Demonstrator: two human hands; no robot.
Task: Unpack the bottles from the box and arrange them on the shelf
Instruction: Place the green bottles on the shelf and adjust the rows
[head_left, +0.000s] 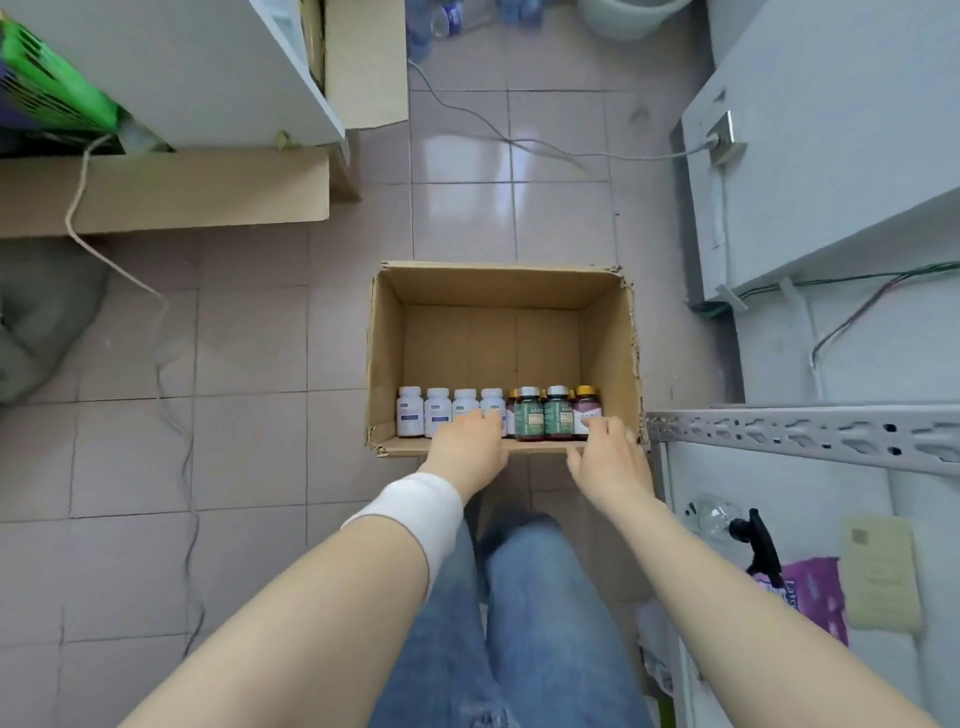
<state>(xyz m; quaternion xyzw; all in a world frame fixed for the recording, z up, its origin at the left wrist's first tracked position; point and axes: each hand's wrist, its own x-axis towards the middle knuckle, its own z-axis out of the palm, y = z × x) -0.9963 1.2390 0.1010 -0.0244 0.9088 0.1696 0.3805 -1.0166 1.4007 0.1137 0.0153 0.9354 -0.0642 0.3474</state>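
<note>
On the floor at 12 o'clock, the box (498, 291) sits open, with the bottles lined along its near wall, so they're easy to reach. White bottles (410, 410) are at the row's 9 o'clock end, green bottles (529, 415) and a gold-capped bottle (585, 402) towards 3. Left hand (467, 447) is draped over the white ones, right hand (608, 457) at the gold-capped one. Can't tell if either is gripping or just touching. Shelf (805, 431) is at 3 o'clock, probably for short carries.

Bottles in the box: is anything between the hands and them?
Nothing visible. The box is open on top; the left hand touches the white bottles and the right hand touches the rightmost bottle, all along the near wall.
</note>
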